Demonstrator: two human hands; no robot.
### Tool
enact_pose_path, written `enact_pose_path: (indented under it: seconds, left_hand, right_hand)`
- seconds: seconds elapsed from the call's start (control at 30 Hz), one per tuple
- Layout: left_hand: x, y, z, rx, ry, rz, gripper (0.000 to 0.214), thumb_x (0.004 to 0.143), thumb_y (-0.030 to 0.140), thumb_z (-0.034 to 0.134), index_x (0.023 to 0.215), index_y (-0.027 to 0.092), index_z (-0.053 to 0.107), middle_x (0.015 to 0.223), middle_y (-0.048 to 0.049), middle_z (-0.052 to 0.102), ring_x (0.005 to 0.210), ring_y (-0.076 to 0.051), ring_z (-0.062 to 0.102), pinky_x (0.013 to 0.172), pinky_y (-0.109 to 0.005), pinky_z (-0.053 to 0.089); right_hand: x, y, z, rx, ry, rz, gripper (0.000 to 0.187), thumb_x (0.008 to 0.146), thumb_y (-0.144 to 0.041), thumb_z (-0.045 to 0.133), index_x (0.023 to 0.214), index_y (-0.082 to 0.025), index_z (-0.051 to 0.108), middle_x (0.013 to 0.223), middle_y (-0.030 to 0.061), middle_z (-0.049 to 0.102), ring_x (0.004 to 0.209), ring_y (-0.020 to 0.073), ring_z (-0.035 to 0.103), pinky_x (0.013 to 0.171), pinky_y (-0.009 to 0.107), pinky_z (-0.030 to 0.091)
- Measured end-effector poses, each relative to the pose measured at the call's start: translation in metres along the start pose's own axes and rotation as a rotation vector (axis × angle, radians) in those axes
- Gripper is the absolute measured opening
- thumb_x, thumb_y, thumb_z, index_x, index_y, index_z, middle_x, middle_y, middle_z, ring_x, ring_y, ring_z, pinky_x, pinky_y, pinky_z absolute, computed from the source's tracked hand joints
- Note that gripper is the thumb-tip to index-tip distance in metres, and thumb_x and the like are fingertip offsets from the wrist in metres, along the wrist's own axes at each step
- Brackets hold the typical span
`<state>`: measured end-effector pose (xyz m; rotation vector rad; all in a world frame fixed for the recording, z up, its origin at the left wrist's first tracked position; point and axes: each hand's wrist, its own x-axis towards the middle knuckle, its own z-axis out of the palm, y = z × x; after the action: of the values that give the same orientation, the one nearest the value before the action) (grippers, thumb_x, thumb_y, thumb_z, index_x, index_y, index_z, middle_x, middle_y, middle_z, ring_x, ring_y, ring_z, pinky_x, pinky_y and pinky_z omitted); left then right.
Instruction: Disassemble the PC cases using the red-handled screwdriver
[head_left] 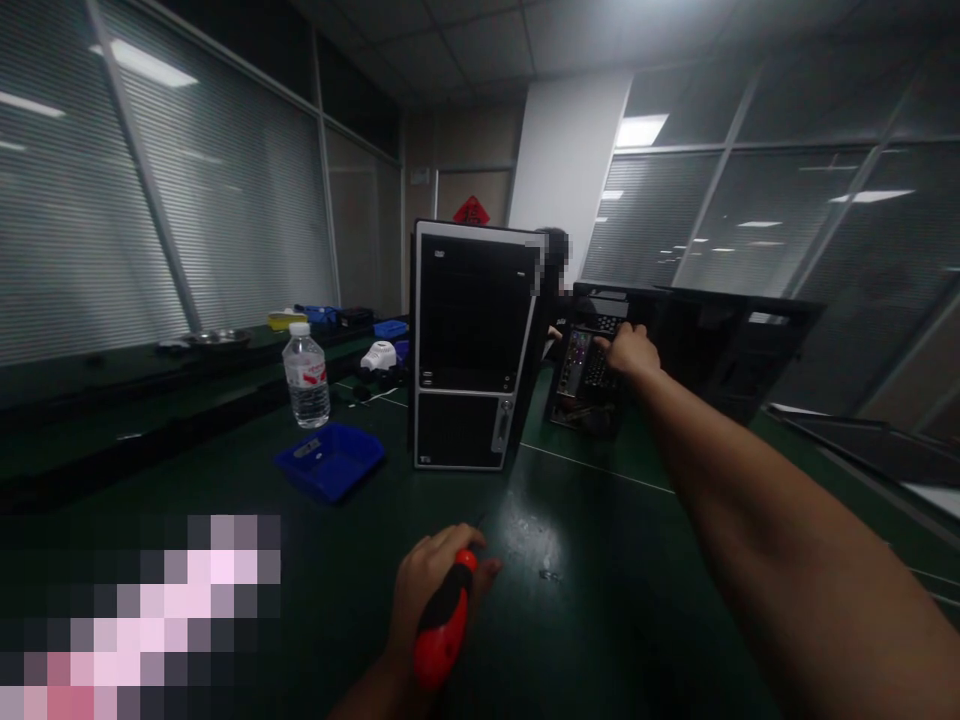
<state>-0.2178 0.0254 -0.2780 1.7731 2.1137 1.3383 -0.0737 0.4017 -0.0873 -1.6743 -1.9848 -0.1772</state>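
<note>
- Red-and-black screwdriver: held low over the table in the left hand, its handle wrapped by closed fingers. Its long axis is tilted up and to the right, with the thin shaft barely seen past the knuckles, angled roughly toward the machines ahead.
- Right hand: stretched far forward, its fingers laid over the upper edge of a black computer case. Whether that edge is gripped cannot be told.
- Computer case: placed well ahead of the left hand, so it is reached only by the right. A rear panel with ports is turned toward the camera.
- PC tower: stood upright just left of the case, its front facing the camera.
- Further left, a water bottle and a blue tray are set on the green table.
- Behind the tower, a co-worker's blurred head is seen.
</note>
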Motion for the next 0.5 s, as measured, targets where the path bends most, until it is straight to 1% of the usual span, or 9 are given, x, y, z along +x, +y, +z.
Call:
enact_pose_path:
  seconds: [0.1, 0.2, 0.37, 0.5]
  left_hand:
    - [0.0, 0.005, -0.002, -0.008, -0.01, -0.031, 0.044, 0.093, 0.057, 0.037, 0.082, 0.024, 0.065, 0.079, -0.0038, 0.07, 0.074, -0.02, 0.067, 0.061, -0.027, 0.046]
    - [-0.002, 0.009, -0.004, -0.01, -0.003, -0.041, 0.037, 0.092, 0.051, 0.042, 0.078, 0.025, 0.063, 0.077, -0.002, 0.069, 0.073, -0.019, 0.066, 0.061, -0.026, 0.044]
    - [-0.004, 0.012, -0.007, -0.037, 0.009, -0.054, 0.032, 0.092, 0.049, 0.046, 0.078, 0.025, 0.062, 0.078, 0.0005, 0.068, 0.073, -0.018, 0.064, 0.066, -0.026, 0.044]
    - [-0.008, 0.014, -0.01, -0.08, 0.033, -0.063, 0.034, 0.094, 0.05, 0.045, 0.079, 0.024, 0.061, 0.077, 0.0015, 0.066, 0.072, -0.017, 0.063, 0.068, -0.026, 0.043]
  right_hand:
    - [-0.011, 0.006, -0.01, -0.028, 0.035, 0.029, 0.057, 0.098, -0.054, 0.051, 0.133, -0.009, 0.046, 0.129, 0.0136, 0.043, 0.118, 0.019, 0.049, 0.104, 0.039, 0.047]
    - [-0.031, 0.016, -0.023, -0.048, 0.056, 0.019, 0.055, 0.098, -0.054, 0.051, 0.128, -0.008, 0.048, 0.126, 0.0128, 0.046, 0.115, 0.0176, 0.05, 0.103, 0.038, 0.048]
    - [-0.076, 0.03, -0.055, -0.065, 0.05, -0.042, 0.053, 0.098, -0.055, 0.051, 0.126, -0.009, 0.051, 0.123, 0.0117, 0.048, 0.113, 0.0168, 0.051, 0.103, 0.038, 0.047]
    - [-0.113, 0.044, -0.082, -0.077, 0.044, -0.067, 0.053, 0.098, -0.055, 0.051, 0.126, -0.01, 0.052, 0.122, 0.0111, 0.049, 0.112, 0.0164, 0.052, 0.102, 0.038, 0.048]
